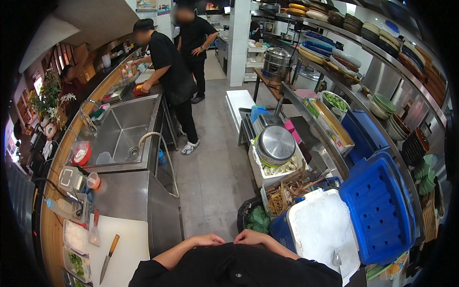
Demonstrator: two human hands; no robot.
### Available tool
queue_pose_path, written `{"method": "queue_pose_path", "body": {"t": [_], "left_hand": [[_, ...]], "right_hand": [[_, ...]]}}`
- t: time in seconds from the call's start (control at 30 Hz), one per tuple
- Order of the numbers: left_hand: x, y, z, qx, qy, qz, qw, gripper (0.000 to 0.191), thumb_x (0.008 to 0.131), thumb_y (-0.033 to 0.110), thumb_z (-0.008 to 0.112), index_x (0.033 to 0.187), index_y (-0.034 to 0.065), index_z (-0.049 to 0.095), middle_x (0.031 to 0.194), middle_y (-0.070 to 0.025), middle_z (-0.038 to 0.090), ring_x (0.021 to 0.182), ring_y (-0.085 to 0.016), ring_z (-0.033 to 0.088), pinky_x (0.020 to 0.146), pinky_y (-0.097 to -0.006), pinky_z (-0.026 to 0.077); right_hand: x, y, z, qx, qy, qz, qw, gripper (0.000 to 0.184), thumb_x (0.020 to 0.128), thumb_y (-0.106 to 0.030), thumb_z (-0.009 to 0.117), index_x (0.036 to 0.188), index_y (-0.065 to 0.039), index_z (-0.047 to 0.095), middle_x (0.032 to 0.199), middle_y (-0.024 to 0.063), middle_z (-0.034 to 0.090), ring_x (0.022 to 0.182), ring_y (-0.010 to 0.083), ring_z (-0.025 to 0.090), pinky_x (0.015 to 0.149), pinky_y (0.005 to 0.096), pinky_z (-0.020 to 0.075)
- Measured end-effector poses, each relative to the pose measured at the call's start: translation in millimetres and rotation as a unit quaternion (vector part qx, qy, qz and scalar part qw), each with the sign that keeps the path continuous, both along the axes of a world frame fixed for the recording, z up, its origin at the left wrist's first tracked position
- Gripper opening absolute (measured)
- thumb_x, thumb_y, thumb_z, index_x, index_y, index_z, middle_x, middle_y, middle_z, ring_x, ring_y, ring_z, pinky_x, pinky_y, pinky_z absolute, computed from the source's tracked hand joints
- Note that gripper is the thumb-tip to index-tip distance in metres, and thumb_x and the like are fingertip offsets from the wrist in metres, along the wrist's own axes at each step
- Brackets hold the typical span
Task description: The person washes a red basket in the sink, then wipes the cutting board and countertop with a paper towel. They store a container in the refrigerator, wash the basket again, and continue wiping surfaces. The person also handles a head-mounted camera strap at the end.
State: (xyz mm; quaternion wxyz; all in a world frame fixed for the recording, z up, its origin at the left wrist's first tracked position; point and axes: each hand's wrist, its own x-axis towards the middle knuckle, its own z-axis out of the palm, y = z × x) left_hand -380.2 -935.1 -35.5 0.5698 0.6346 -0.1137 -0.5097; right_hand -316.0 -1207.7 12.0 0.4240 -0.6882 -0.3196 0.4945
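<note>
My left hand [211, 239] and my right hand [250, 237] meet in front of my body, a small gap between them. Their fingers are bent, with the tips at the edge of my black garment [215, 265], and both seem to pinch its cloth. Part of the fingertips is hidden. Left of me, a knife with a wooden handle [114, 244] lies on a white cutting board [132, 236]. A spatula with a red handle [95, 229] rests on the board's far left corner. To my right stands an open cooler full of ice [319, 222], a scoop [336, 258] stuck in it.
A steel sink [123, 123] with a hose [168, 154] is ahead left. Two people in black [168, 68] stand beyond it. A bin with a black liner [247, 215] and a crate topped by a steel pot [276, 143] border the tiled floor [211, 179]. Dish shelves [358, 32] line the right.
</note>
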Motion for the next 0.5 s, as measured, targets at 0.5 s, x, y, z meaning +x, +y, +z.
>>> {"method": "queue_pose_path", "body": {"t": [0.5], "left_hand": [[-12, 5, 15, 0.043, 0.001, 0.059, 0.997, 0.035, 0.099, 0.031, 0.059, 0.122, 0.0073, 0.068, 0.105, 0.0001, 0.071, 0.092, -0.008, 0.060, 0.083, -0.0244, 0.049]], "right_hand": [[0, 4, -3, -0.011, -0.001, 0.024, 1.000, 0.024, 0.090, -0.023, 0.066, 0.105, -0.005, 0.073, 0.088, 0.0057, 0.074, 0.080, 0.0119, 0.065, 0.077, 0.0288, 0.0506]]}}
